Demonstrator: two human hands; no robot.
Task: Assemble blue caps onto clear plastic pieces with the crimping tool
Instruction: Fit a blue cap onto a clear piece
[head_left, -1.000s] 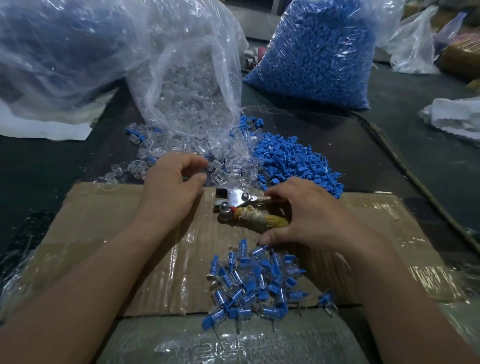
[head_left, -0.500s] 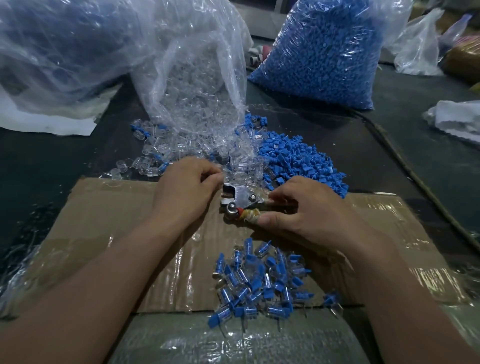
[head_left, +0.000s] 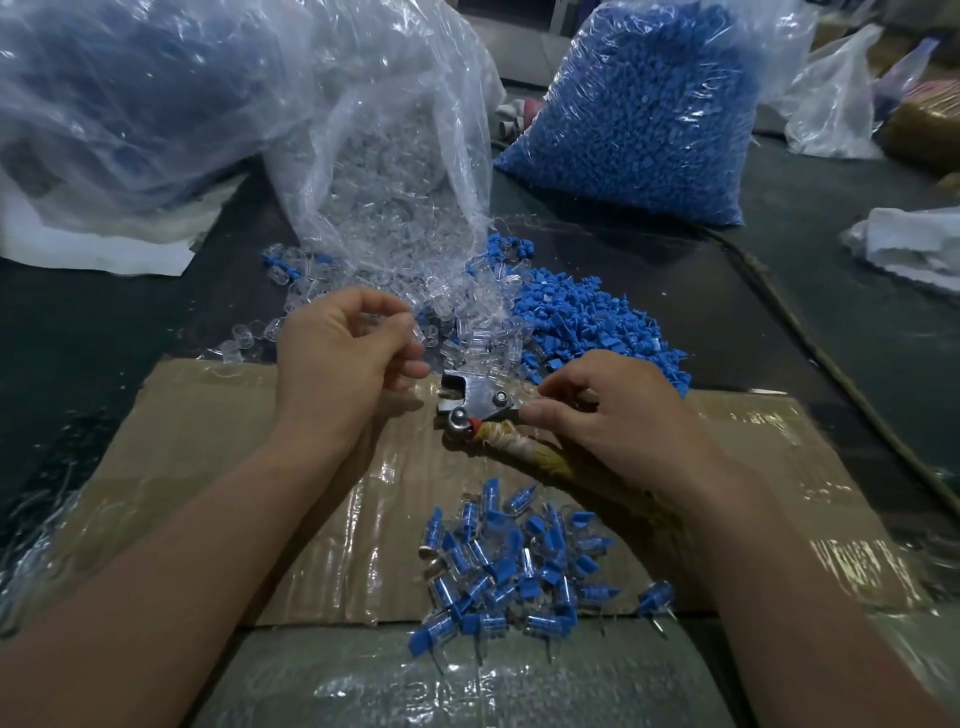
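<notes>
The crimping tool (head_left: 480, 408) sits at the far edge of the cardboard (head_left: 208, 441) on the desk. The right hand (head_left: 618, 421) grips its rag-wrapped handles, the sensible hold for something that looks stiff and weighty. The left hand (head_left: 343, 364) is curled just beside the clear plastic pieces (head_left: 467, 332); I cannot tell whether it pinches one. These and the blue caps (head_left: 597, 327) are probably light and slippery, best pinched at the fingertips.

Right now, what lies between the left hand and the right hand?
In the head view, the metal head of the crimping tool lies there on the cardboard; the right hand grips its handle.
</notes>
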